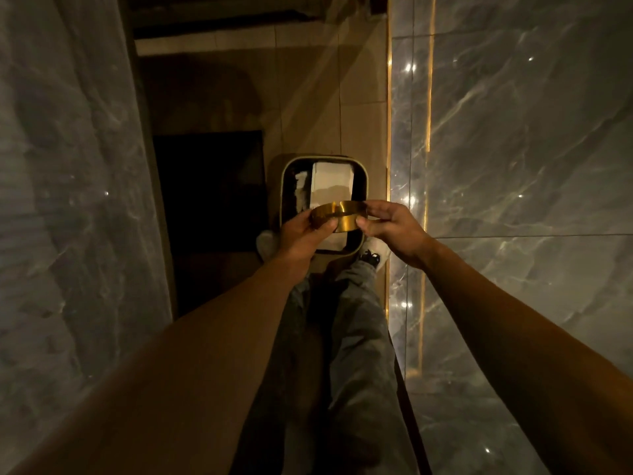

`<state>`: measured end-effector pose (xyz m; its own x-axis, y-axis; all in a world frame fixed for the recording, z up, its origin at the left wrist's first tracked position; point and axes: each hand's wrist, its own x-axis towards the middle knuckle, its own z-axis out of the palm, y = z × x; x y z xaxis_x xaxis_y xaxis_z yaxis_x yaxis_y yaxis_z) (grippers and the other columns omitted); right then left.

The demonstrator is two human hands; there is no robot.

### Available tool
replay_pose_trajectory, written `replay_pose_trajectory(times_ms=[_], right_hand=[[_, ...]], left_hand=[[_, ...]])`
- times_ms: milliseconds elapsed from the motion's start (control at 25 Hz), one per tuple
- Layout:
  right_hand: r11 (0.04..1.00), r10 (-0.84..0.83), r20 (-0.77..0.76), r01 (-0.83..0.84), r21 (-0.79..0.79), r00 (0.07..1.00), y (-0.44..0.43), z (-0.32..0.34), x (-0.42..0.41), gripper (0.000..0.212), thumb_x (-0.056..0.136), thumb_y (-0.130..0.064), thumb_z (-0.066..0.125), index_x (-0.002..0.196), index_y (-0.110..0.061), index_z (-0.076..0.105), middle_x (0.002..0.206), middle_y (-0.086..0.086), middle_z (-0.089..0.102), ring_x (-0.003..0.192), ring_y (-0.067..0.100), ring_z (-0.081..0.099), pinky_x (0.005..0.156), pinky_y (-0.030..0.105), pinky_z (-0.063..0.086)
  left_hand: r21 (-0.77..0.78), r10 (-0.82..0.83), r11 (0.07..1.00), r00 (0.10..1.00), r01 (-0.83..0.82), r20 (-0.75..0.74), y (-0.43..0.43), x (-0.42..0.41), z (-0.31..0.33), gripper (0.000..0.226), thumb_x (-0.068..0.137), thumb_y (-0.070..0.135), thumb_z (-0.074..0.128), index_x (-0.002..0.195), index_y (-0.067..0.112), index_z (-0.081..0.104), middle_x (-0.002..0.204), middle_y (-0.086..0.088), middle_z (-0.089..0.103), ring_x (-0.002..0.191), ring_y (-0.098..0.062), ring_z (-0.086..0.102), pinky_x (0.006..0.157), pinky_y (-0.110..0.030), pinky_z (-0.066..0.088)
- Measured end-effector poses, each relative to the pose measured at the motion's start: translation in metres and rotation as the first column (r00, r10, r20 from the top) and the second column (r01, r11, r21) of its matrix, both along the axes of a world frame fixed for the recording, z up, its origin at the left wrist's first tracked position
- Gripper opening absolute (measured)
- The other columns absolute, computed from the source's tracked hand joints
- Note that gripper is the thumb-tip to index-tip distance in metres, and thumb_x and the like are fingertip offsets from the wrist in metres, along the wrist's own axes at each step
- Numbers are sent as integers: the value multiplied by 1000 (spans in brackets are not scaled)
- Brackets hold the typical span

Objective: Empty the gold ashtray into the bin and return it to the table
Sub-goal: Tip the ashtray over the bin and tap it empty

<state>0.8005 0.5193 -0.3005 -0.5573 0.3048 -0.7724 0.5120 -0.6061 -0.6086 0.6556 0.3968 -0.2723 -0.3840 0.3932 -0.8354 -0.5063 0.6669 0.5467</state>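
Note:
A round gold ashtray (pixel 339 216) hangs tilted on its side directly above the open bin (pixel 363 180), which stands on the tiled floor in front of my feet. My left hand (pixel 301 233) grips the ashtray's left rim and my right hand (pixel 388 222) pinches its right rim. The bin has a gold-coloured rim and a dark liner, with white paper and a pale box inside. The inside of the ashtray faces away, so its contents are hidden.
A grey marble wall with a lit gold strip (pixel 388 132) runs close on the right. Another marble panel (pixel 68 200) stands on the left, beside a dark opening (pixel 209 193). My legs and shoes (pixel 371 257) are just behind the bin.

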Motion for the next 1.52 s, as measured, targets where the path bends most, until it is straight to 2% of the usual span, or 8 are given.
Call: replay_pose_trajectory(times_ms=[200,440,640,760,960,1240,1360,1520], right_hand=[[1000,-10,50,9,2,999,-18,-35,0,55,76,-40,72,117,-4,61,107,9,66,100,20,63,81,30,51],[993,-119,137,118,11,983,-31,-64,-12,36,89,-26,66,117,-6,58,110,7,66,102,18,63,85,26,51],[990,-139,148,135,40,979,-35,-86,-20,35,90,-31,64,114,-7,63,110,7,67,101,16,63,80,21,49],[986,-164,163,157,56,973,-38,-96,-22,25,92,-29,61,108,-9,65,97,-3,65,90,7,61,76,15,48],[982,-173,171,157,105,970,-47,-117,-26,34,92,-29,60,113,-3,64,112,13,67,104,20,62,78,17,47],[954,-233,214,181,238,949,-58,-124,-35,32,91,-21,62,118,-5,55,112,12,64,99,18,62,83,24,52],[956,-198,219,139,257,955,-56,-126,-33,26,93,-17,58,117,-6,59,110,10,66,100,17,62,92,32,51],[968,-160,204,113,224,966,-53,-126,-32,28,91,-12,55,118,-10,64,105,8,70,101,17,65,93,34,51]], left_hand=[[-112,198,974,980,-196,5,-7,12,-41,34,88,9,67,121,1,64,121,-18,67,114,-29,64,99,-38,51],[-191,223,956,975,-222,-20,-10,11,-88,36,83,28,73,116,14,70,118,-9,71,114,-25,64,103,-43,50],[-204,249,947,968,-249,-27,-6,7,-108,29,86,26,71,111,14,71,109,-7,72,104,-23,68,83,-31,54],[-220,237,945,970,-241,-47,-6,6,-122,28,84,29,73,107,15,72,111,-8,72,105,-24,67,85,-32,54],[-300,197,926,971,-231,-139,-4,0,-135,25,75,41,78,90,24,68,109,-6,71,108,-24,65,98,-39,52],[-358,34,924,962,-134,-271,-2,-2,-140,28,88,49,62,69,28,63,90,-5,69,97,-25,68,90,-42,56],[-354,-33,932,953,-79,-301,-3,-1,-143,31,93,46,54,94,20,72,97,-6,70,100,-25,67,92,-43,55],[-350,-97,936,935,-30,-341,-2,1,-145,34,98,35,49,127,20,58,124,-8,65,116,-26,60,101,-43,49]])
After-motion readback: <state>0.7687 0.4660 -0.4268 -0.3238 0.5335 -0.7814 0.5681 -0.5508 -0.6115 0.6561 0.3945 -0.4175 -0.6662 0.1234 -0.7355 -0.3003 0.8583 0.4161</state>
